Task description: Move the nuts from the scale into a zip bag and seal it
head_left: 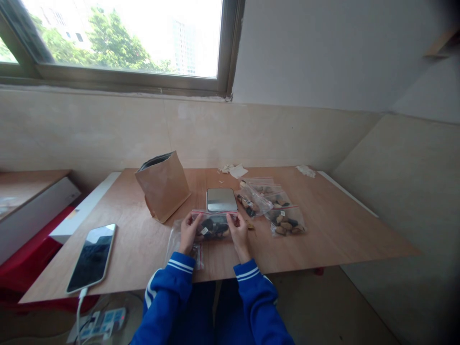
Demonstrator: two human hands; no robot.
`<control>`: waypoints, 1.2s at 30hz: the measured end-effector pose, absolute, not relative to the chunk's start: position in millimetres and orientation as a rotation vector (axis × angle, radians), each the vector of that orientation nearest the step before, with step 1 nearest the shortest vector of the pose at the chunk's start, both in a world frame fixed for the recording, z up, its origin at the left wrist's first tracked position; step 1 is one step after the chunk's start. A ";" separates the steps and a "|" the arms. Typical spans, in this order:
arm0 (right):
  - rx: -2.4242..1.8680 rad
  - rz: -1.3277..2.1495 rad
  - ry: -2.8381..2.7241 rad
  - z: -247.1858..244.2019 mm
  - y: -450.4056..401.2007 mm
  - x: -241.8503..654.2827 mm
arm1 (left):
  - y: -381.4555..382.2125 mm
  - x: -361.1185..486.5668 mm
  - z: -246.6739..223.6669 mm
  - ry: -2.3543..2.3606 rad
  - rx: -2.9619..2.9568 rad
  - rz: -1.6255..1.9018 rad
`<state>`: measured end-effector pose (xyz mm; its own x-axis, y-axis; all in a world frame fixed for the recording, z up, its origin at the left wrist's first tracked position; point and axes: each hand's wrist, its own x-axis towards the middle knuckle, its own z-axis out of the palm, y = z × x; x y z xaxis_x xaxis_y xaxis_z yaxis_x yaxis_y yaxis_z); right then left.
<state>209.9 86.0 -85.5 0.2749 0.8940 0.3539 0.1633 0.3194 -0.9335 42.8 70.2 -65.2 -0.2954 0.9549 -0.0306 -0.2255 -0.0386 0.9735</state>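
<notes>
Between my two hands is a clear zip bag (214,227) with dark and brown pieces and a small white label inside. My left hand (189,232) pinches its top left corner, and my right hand (239,234) pinches the top right one. Just beyond the bag lies a flat silver scale (221,199). Several filled clear bags (286,223) are grouped to the right of the scale. Flat clear bags (173,242) lie under and beside my left hand. A small brown piece (250,225) rests by my right hand.
An open brown paper bag (164,188) stands at the back left. A phone (94,256) with a white cable lies at the table's left front. Crumpled white paper (237,171) and another scrap (305,171) sit near the wall. A power strip (108,323) is below the table.
</notes>
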 end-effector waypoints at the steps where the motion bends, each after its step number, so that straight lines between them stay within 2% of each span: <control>1: -1.161 0.684 -1.208 -85.3 85.6 209.7 | 70.3 42.7 -65.8 1.244 0.879 1.519; 16: -1.183 0.640 -1.192 -83.3 84.0 207.5 | 69.3 41.3 -64.7 1.254 0.852 1.532; 26: -1.111 0.876 -1.064 -78.7 80.0 204.0 | 71.9 40.6 -71.5 1.201 0.861 1.511; 36: -1.107 0.893 -1.087 -77.6 80.3 201.7 | 70.7 41.8 -74.5 1.218 0.909 1.418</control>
